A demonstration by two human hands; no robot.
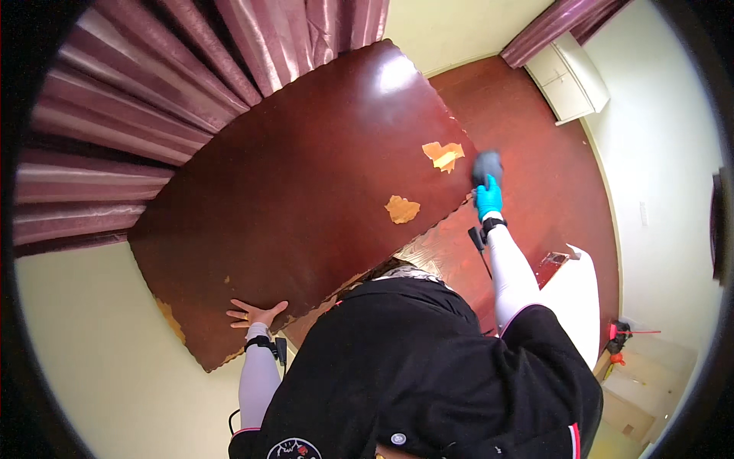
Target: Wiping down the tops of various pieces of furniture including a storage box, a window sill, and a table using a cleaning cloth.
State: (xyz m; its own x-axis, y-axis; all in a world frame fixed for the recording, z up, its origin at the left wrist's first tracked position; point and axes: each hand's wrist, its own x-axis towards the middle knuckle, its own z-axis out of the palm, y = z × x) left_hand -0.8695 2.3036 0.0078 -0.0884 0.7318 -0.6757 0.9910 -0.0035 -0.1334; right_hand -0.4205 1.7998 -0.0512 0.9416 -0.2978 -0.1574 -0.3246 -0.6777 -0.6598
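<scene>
A large dark reddish-brown wooden desk [298, 176] with a worn, chipped edge fills the middle. My left hand [258, 314] is bare and rests with fingers spread on its near left part. At the desk's right edge, my right hand [488, 199] wears a teal glove. It is closed on a dark grey cloth [487, 166], which is smeared by motion, so its exact form is hard to make out. Two patches of bare lighter wood, an upper patch [443, 156] and a lower patch [402, 209], show where the desk's surface has peeled.
Purple curtains [153, 115] hang along the desk's far left side. To the right lies a reddish-brown floor [550, 183]. A white cabinet [566, 80] stands at the far right by the wall. Beside my right arm is a white rounded piece of furniture [577, 298].
</scene>
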